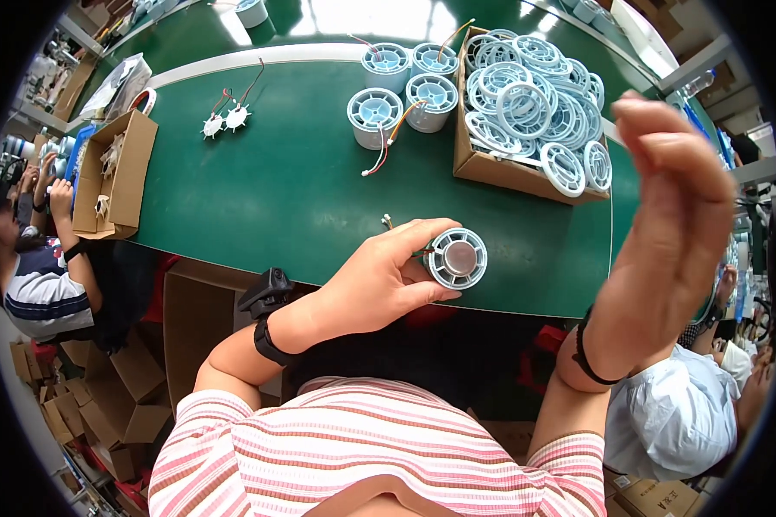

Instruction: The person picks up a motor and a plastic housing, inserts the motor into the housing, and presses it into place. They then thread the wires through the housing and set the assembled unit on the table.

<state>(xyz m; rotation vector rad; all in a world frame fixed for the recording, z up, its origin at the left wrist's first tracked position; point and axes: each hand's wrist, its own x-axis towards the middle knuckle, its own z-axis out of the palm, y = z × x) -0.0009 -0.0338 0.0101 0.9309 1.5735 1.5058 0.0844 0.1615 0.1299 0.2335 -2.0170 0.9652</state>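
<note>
My left hand (pixel 388 276) wraps around a light-blue round plastic housing (pixel 438 269) with a spoked rim and a dull grey disc at its centre. A thin wire with a small white connector (pixel 387 221) sticks out beyond the fingers. This hand is at the front edge of the green table. Raised at the right, my right hand (pixel 668 194) is closed, its fingers bent and pressed together. Whatever it may hold is hidden. Nearest to it is a cardboard box (pixel 526 177) heaped with light-blue plastic rings (pixel 526 108).
Several similar blue-topped cups (pixel 375 116) with wires stand left of the rings. Two small white toothed parts (pixel 225 121) with wires lie on the green table (pixel 267 189). An open carton (pixel 129 177) stands at the left. Other people sit on both sides, one at left (pixel 47 284).
</note>
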